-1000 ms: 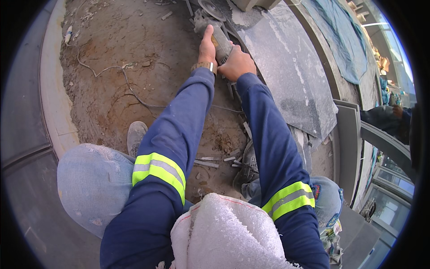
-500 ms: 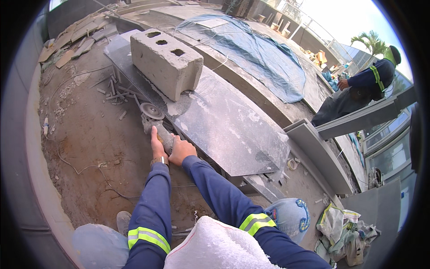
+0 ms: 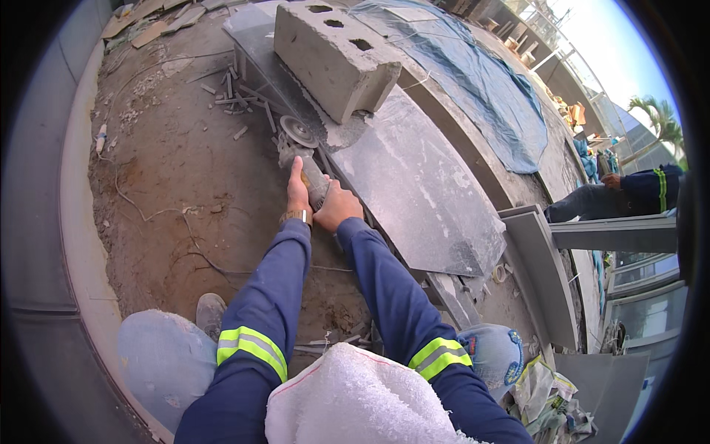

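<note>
Left hand (image 3: 297,194) and right hand (image 3: 336,209) gripped a grinder (image 3: 305,159), disc at slab (image 3: 421,192) edge, block (image 3: 336,55) on slab

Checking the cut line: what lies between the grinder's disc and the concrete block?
In the head view, only a short stretch of dusty grey slab separates the disc from the concrete block; nothing else sits there.

Hidden under both hands: most of the grey angle grinder's (image 3: 307,166) body, beside the grey hollow concrete block (image 3: 333,55). Cut off right of that block: a crouching co-worker in blue sleeves (image 3: 643,192). Too small to identify: scattered grey offcuts (image 3: 237,92) left of it.
</note>
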A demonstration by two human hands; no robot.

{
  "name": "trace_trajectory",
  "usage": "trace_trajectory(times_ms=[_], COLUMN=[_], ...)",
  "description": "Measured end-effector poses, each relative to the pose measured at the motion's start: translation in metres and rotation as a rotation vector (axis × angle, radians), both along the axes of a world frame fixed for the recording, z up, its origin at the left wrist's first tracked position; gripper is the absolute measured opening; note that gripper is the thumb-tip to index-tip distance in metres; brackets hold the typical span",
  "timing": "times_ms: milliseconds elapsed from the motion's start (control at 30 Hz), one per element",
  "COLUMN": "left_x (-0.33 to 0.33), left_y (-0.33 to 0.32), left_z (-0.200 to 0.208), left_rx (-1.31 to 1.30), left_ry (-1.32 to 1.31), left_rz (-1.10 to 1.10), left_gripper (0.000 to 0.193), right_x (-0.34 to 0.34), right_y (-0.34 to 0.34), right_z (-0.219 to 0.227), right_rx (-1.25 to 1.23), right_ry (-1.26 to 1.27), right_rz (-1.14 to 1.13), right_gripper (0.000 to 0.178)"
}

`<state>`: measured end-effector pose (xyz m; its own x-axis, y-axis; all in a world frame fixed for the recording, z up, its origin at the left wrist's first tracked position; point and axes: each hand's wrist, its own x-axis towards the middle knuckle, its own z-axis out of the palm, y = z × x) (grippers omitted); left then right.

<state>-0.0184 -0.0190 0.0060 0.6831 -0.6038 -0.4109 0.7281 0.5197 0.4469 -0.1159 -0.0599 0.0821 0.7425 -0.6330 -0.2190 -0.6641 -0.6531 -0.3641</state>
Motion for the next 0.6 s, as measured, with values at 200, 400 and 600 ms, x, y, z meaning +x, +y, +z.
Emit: trace_trajectory(times_ms=[200, 400, 600], left_x=[0.008, 0.017, 0.029], left_y=[-0.002, -0.004, -0.008], left_z=[-0.004, 0.000, -0.004], left_rx=[0.019, 0.009, 0.003], left_ry=[-0.034, -0.052, -0.069], left_rz=[0.000, 0.000, 0.008], left_gripper=[0.054, 0.051, 0.057], right_x=[0.007, 0.018, 0.029], right_y=[0.005, 0.000, 0.000], right_z=[0.006, 0.004, 0.004], right_rx=[0.002, -0.022, -0.029], right_ry=[0.080, 0.051, 0.031], right_rz=[-0.014, -0.014, -0.015], right_gripper=[0.078, 0.082, 0.082])
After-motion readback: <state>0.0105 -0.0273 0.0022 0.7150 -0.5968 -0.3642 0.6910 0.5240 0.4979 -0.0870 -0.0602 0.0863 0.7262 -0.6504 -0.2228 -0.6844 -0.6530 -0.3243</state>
